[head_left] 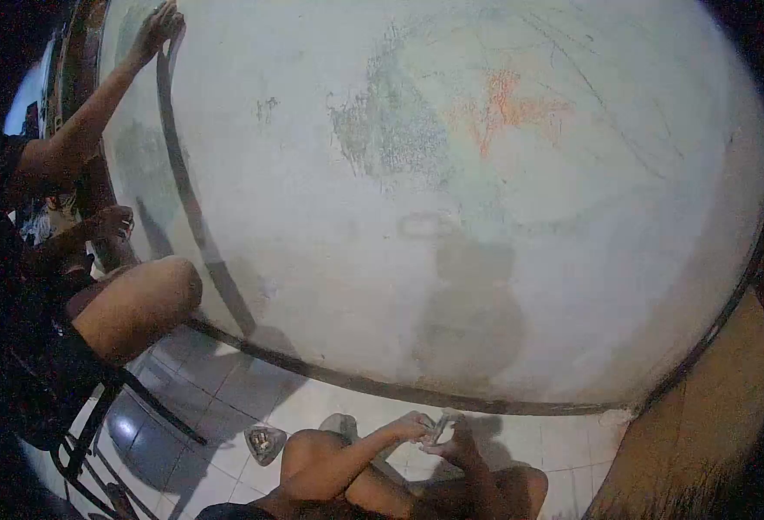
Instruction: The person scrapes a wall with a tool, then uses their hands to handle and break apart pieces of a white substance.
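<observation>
Low in front of the wall, over my bent legs, my left hand (411, 426) and my right hand (458, 445) come together. Between their fingers is a small pale grey, flat-looking piece (437, 426), too small to name. My left fingers pinch its left side, while my right hand curls around its right side. Just beyond my hands rises the whitish wall (330, 286), scuffed with grey-green patches and an orange mark.
At left a co-worker sits by a dark metal chair frame (74, 451), one hand (158, 30) raised against the wall. A small triangular dish (265, 444) with light bits stands on the tiled floor (200, 407) left of my knee. A brown panel (702, 416) borders the right.
</observation>
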A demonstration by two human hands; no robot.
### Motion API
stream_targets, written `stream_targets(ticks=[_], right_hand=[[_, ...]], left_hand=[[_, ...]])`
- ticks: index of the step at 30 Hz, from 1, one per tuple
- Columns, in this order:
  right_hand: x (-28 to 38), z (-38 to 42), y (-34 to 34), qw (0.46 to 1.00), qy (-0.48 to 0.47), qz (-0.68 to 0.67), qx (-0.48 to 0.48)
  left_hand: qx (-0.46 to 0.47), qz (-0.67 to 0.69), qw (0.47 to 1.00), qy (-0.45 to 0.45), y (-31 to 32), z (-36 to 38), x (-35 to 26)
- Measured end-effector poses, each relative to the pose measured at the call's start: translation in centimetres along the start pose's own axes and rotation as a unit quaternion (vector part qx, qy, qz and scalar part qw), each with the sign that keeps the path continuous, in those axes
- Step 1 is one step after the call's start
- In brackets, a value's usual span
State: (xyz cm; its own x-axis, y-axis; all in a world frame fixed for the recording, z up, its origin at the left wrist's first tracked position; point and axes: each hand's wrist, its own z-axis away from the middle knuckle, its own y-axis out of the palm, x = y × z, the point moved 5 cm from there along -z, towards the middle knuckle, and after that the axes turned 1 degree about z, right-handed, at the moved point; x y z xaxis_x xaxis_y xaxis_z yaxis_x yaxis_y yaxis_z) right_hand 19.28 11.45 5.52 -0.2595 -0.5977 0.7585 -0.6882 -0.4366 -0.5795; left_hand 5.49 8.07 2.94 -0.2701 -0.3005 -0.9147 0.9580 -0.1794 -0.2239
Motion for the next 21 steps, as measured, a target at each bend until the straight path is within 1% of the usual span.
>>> stream_targets(ticks=[1,2,4,5,7,11,13,14,16,17,19,21], right_hand=[[-0.7,0.1,0.3,0.999,0.031,-0.027,0.019],[-1.0,0.2,0.5,0.999,0.032,-0.026,0.017],[0.1,0.3,0.5,0.987,-0.070,0.141,-0.021],[-0.1,0.3,0.5,0.987,-0.071,0.141,-0.021],[-0.7,0.3,0.9,0.997,-0.027,0.067,0.005],[0.4,-0.1,0.4,0.995,-0.054,0.078,-0.025],[0.4,-0.2,0.5,0.999,-0.028,0.016,-0.014],[0.1,-0.2,0.8,0.999,-0.029,0.016,-0.014],[0.6,0.1,0.9,0.991,-0.114,0.036,-0.063],[0.7,0.3,0.8,0.991,-0.113,0.036,-0.063],[0.4,0.4,1.0,1.000,-0.019,0.006,-0.015],[0.3,0.3,0.9,0.999,-0.017,0.024,-0.027]], left_hand=[[-0.001,-0.011,1.000,0.014,0.0,0.1,-0.2],[-0.001,-0.022,0.999,0.029,0.0,0.2,-0.5],[-0.003,-0.043,0.997,0.057,0.2,0.1,-0.7],[-0.003,-0.044,0.997,0.058,0.3,-0.2,-0.3],[-0.044,-0.046,0.986,0.153,0.3,-0.6,-0.2],[-0.048,-0.059,0.986,0.150,0.1,-0.5,0.1],[-0.051,-0.066,0.985,0.150,0.0,-0.5,-0.1],[-0.054,-0.069,0.985,0.149,-0.1,-0.4,-0.2],[-0.057,-0.076,0.984,0.148,0.0,-0.2,-0.5],[-0.056,-0.076,0.985,0.147,0.0,0.0,-0.7],[-0.041,-0.065,0.991,0.108,0.2,0.0,-0.7],[-0.045,-0.061,0.989,0.124,0.1,0.1,-0.9]])
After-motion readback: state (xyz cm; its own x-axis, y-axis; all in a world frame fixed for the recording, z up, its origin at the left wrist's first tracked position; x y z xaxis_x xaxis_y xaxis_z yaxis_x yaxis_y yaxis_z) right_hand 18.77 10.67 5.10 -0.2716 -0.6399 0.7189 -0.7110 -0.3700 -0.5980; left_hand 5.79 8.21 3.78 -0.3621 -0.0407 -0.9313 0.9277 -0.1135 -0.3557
